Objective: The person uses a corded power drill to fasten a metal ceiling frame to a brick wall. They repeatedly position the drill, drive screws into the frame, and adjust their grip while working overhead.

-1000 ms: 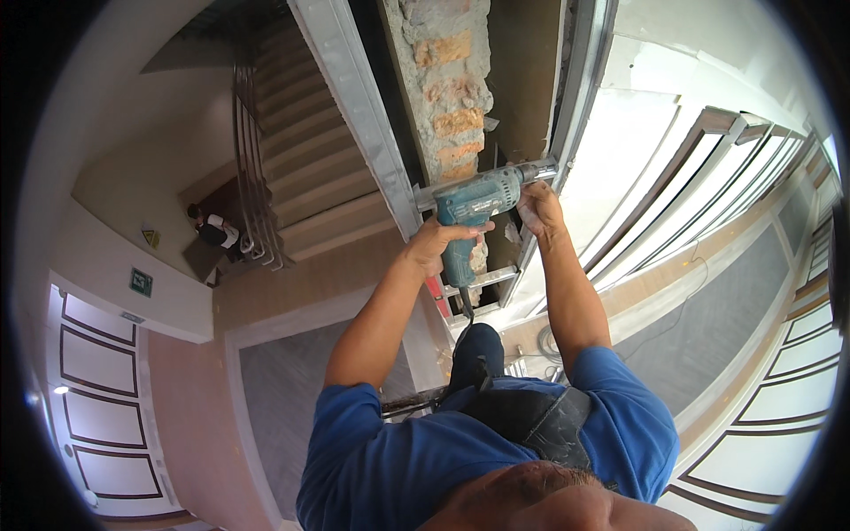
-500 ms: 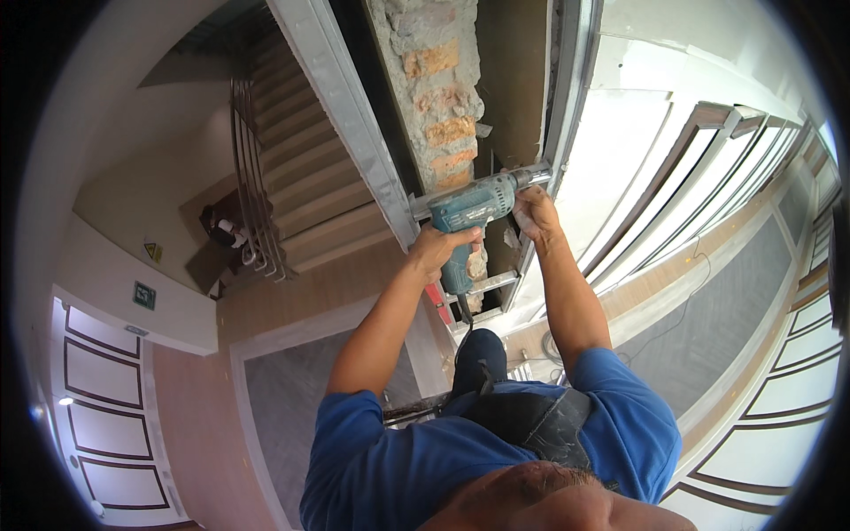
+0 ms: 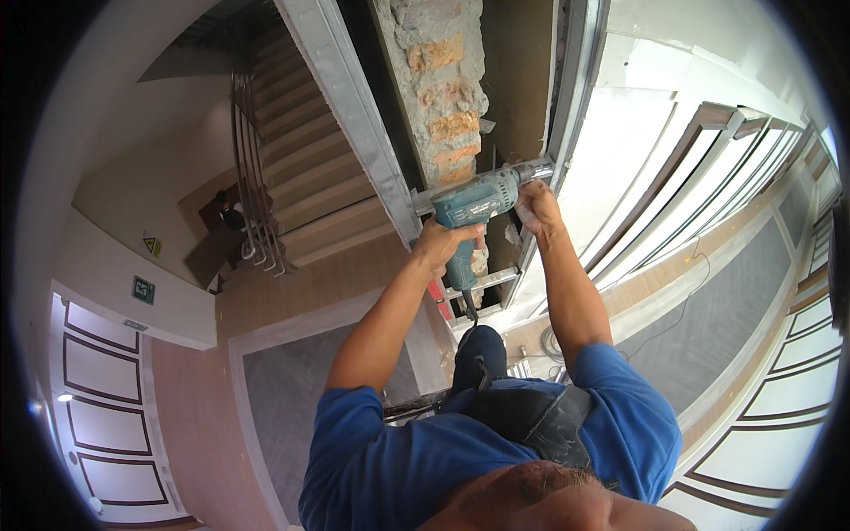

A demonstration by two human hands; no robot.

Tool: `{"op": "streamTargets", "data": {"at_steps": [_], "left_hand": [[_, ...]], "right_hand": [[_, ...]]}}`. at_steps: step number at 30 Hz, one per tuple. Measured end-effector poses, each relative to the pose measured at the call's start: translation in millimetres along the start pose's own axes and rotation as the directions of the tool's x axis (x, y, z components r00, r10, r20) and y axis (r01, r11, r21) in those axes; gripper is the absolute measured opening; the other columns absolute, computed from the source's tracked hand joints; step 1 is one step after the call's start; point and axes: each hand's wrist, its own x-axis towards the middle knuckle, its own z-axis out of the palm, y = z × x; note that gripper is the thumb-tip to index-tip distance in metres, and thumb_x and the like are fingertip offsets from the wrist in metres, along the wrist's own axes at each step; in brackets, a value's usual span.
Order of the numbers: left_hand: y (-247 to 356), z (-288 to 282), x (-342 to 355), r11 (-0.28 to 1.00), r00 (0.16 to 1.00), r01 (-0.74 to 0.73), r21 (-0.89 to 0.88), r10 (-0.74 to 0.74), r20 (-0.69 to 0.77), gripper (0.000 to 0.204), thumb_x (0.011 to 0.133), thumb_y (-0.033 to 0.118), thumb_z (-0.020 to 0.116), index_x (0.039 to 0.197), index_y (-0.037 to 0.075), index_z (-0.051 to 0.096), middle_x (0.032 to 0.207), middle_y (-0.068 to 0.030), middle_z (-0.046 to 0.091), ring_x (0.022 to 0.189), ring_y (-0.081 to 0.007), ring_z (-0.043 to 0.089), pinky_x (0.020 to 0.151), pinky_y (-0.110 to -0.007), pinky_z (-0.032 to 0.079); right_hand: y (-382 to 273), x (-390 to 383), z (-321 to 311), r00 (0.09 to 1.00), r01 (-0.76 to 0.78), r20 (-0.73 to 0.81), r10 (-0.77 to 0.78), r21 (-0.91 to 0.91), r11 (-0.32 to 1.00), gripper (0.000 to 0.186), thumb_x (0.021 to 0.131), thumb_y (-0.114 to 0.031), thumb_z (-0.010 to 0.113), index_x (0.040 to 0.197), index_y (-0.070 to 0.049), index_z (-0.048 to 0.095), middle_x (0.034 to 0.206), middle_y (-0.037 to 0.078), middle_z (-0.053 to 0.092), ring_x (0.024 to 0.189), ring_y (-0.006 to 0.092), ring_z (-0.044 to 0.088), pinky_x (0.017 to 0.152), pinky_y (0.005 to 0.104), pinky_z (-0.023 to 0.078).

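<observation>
My left hand [image 3: 447, 241] is wrapped round the grip of a teal corded drill [image 3: 469, 201], held sideways across the upper middle of the view. Its chuck is at a metal crosspiece [image 3: 428, 196], by the right-hand metal stud [image 3: 574, 93]. My right hand [image 3: 537, 209] is closed just under the chuck; what its fingers grip is hidden. Behind the drill is a rough strip of brick and mortar [image 3: 447, 88] inside the open frame. The drill's cord hangs down toward my dark-clad leg. A red object [image 3: 439, 296] rests beside the left stud.
A staircase [image 3: 301, 159] with a metal railing [image 3: 252, 168] lies beyond the frame at left, with a partly hidden person [image 3: 232, 214] beside it. White panels and framed openings [image 3: 637, 159] run along the right. Cables [image 3: 551, 343] lie on the floor below.
The view has shifted slightly. My hands and the drill stay at the crosspiece with little visible movement. The person by the stairs has moved rightward, further behind the railing.
</observation>
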Motion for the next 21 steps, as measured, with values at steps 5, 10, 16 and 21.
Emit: {"op": "streamTargets", "data": {"at_steps": [5, 10, 16, 21], "left_hand": [[0.4, 0.5, 0.4, 1.0, 1.0, 0.0, -0.015, 0.0, -0.002, 0.021, 0.088, 0.004, 0.076, 0.108, 0.001, 0.068, 0.09, -0.0099, 0.068, 0.076, -0.0214, 0.068, 0.054, -0.035, 0.054], [2.4, 3.7, -1.4, 0.999, 1.0, -0.01, -0.05, 0.009, -0.007, 0.019, 0.087, 0.004, 0.077, 0.104, 0.001, 0.069, 0.086, -0.0094, 0.068, 0.071, -0.0203, 0.067, 0.053, -0.034, 0.054], [6.0, 2.5, -3.3, 0.999, 1.0, -0.002, -0.035, 0.002, 0.01, 0.019, 0.087, 0.005, 0.077, 0.104, 0.001, 0.069, 0.088, -0.0084, 0.068, 0.074, -0.0207, 0.067, 0.059, -0.036, 0.055], [6.4, 3.6, -0.8, 0.998, 0.999, -0.038, -0.05, 0.038, -0.013, 0.016, 0.085, 0.004, 0.077, 0.099, 0.001, 0.07, 0.076, -0.0098, 0.067, 0.06, -0.0187, 0.064, 0.05, -0.033, 0.052]], "right_hand": [[3.2, 3.1, -4.4, 1.0, 0.001, -0.009, -0.001, 0.016, 1.0, 0.034, 0.089, 0.01, 0.055, 0.122, 0.013, 0.061, 0.13, 0.023, 0.065, 0.124, 0.0348, 0.062, 0.114, 0.0467, 0.045], [4.0, 8.1, -15.4, 0.999, -0.025, -0.022, 0.025, -0.004, 1.0, 0.023, 0.088, 0.01, 0.055, 0.109, 0.011, 0.064, 0.122, 0.02, 0.068, 0.117, 0.0321, 0.065, 0.11, 0.0441, 0.048], [12.7, 16.0, -35.6, 0.996, 0.009, -0.084, -0.005, 0.046, 0.999, 0.013, 0.087, 0.012, 0.058, 0.086, -0.001, 0.063, 0.101, 0.012, 0.069, 0.097, 0.0235, 0.068, 0.098, 0.0379, 0.053], [12.9, 20.0, -36.8, 0.995, 0.003, -0.1, 0.003, 0.067, 0.998, 0.015, 0.086, 0.013, 0.058, 0.084, -0.002, 0.063, 0.096, 0.01, 0.07, 0.091, 0.0205, 0.068, 0.094, 0.0364, 0.055]]}}
